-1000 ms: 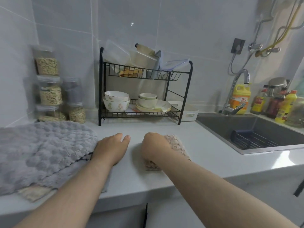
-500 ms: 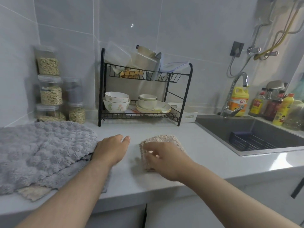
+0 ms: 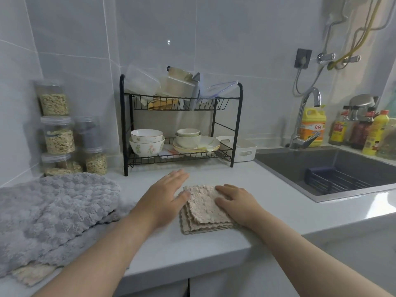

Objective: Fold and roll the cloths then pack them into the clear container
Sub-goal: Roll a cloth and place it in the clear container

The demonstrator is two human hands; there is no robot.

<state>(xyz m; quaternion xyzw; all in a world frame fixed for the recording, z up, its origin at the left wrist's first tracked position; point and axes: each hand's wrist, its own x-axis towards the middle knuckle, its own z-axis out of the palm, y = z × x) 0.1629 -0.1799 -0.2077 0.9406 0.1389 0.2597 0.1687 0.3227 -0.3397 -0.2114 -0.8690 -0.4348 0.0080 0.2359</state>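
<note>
A small beige cloth (image 3: 203,211), folded into a layered square, lies on the white counter (image 3: 214,249) in front of me. My left hand (image 3: 165,196) rests flat at its left edge, thumb touching the cloth. My right hand (image 3: 237,202) lies on the cloth's right side, fingers pressing down. A pile of grey fluffy cloths (image 3: 51,213) sits at the left, with another beige cloth (image 3: 32,273) sticking out beneath it. Clear containers (image 3: 147,84) stand tilted on the top shelf of the black rack (image 3: 182,125).
The rack's lower shelf holds bowls (image 3: 146,141) and plates. Jars of grain (image 3: 57,136) stand against the left wall. A sink (image 3: 327,170) with a faucet lies to the right, bottles (image 3: 312,125) behind it. A white bin (image 3: 242,148) sits beside the rack.
The right hand slid from the cloth's near left side to its right side. The left hand moved right and forward until it touched the cloth's left edge. The cloth now lies flatter.
</note>
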